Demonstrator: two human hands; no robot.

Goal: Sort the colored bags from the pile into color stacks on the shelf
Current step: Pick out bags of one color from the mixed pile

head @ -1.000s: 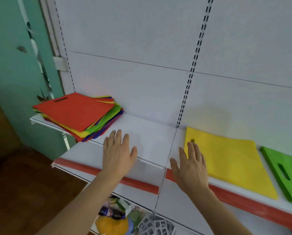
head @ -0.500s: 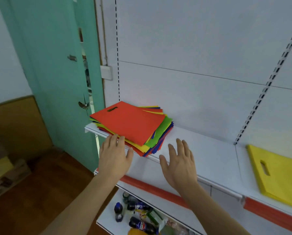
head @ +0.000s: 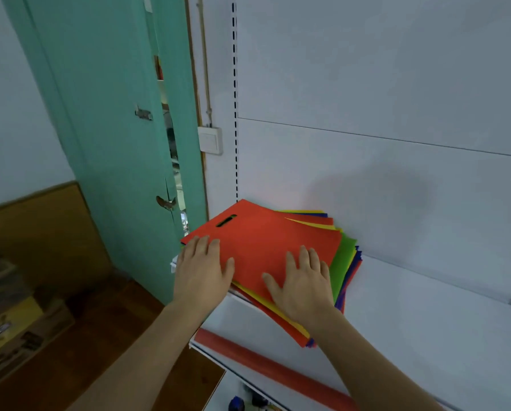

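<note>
Head view: your left hand (head: 202, 272) lies flat, fingers straight and together, on the near-left corner of the red bag (head: 263, 247), partly hanging over the pile's left edge. Your right hand (head: 301, 287) is flat too, fingers straight and slightly spread, palm down on the near-right part of the same red bag; neither hand grips anything. Red bag tops the pile (head: 344, 264), cut-out handle slot (head: 226, 221) toward the far-left corner. Under it, fanned out to the right and front, edges of yellow, green, blue and more red bags show. Pile sits at the left end of the white shelf (head: 411, 321), rotated, its near corner jutting past the shelf's front edge. Red strip (head: 266, 366) runs along the front of the lower shelf. Teal door (head: 115, 129) stands left of the shelving, white wall switch (head: 210, 140) between them. Cardboard boxes (head: 14, 327) on the wood floor far left.
</note>
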